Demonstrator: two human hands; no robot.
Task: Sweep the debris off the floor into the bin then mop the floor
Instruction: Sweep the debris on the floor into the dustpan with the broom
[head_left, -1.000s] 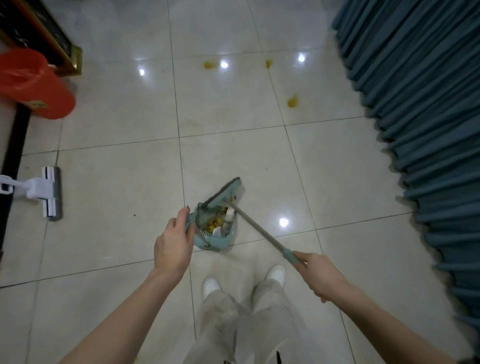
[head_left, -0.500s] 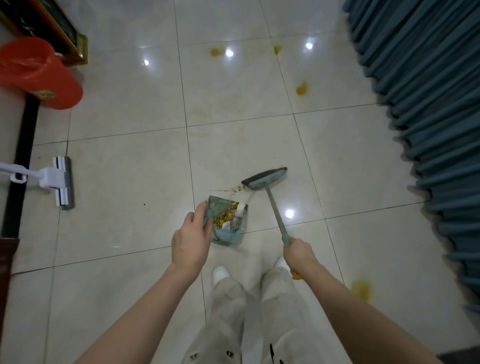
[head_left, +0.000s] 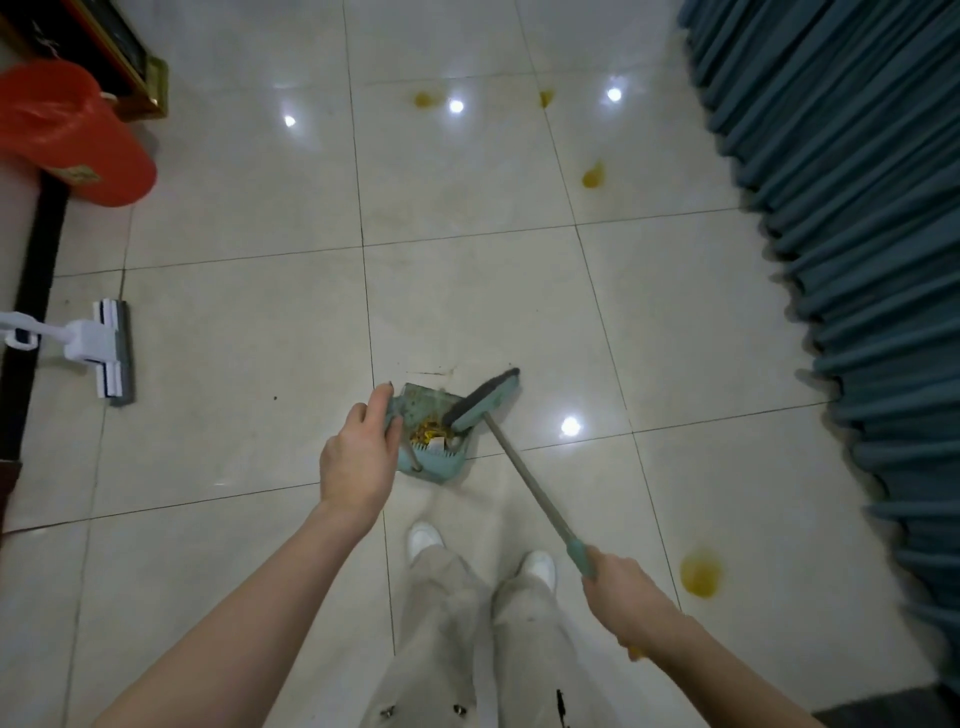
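Observation:
A teal dustpan (head_left: 435, 460) rests on the pale tiled floor just ahead of my feet, holding yellow and white debris (head_left: 429, 433). My left hand (head_left: 361, 457) grips its left side. My right hand (head_left: 621, 587) is closed around the long handle of a teal broom; the broom head (head_left: 485, 399) lies across the dustpan's right front edge. A thin dark line of dirt (head_left: 431, 372) remains on the floor just beyond the pan. A red bin (head_left: 72, 135) stands at the far left. A white flat mop (head_left: 106, 351) lies on the floor at the left.
Several yellow stains mark the tiles: two at the far end (head_left: 423, 98), one near the curtain (head_left: 593, 176), one by my right foot (head_left: 700, 571). A teal pleated curtain (head_left: 857, 208) runs along the right. Dark framed furniture (head_left: 119, 47) sits behind the bin.
The broom head swept back from the floor beyond the dustpan onto its right front edge. My right hand shifted to the right and lower. The small debris pile ahead of the pan is gone.

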